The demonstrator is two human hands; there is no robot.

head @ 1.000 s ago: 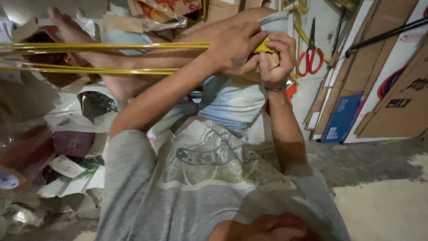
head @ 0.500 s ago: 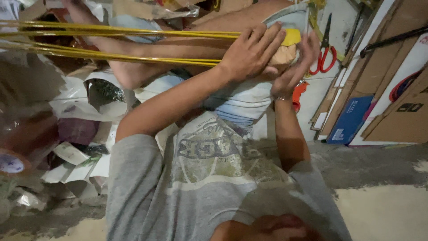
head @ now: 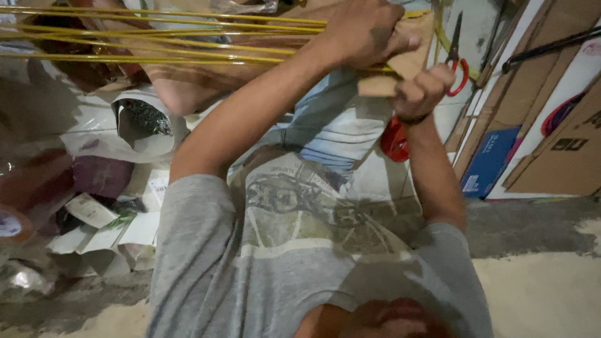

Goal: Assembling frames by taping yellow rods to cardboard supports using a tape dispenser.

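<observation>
Seen from above, over a grey shirt (head: 300, 263): left hand (head: 369, 31) clamped over the ends of long thin yellow strips (head: 156, 44), pressing them to a tan board piece (head: 410, 62) held above the lap. Right hand (head: 422, 91) fisted on its lower edge. Apparently mid-binding; next calls for unbroken grip, strips kept level.

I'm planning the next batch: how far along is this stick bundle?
Done, it seems: several yellow sticks are gathered with their ends at the tan cardboard piece. In hand: the left hand clamps sticks and cardboard together; the right hand grips the cardboard's lower edge. Left, probably: the sticks fan apart away from the hands, and the red-handled scissors sit untouched nearby.
</observation>
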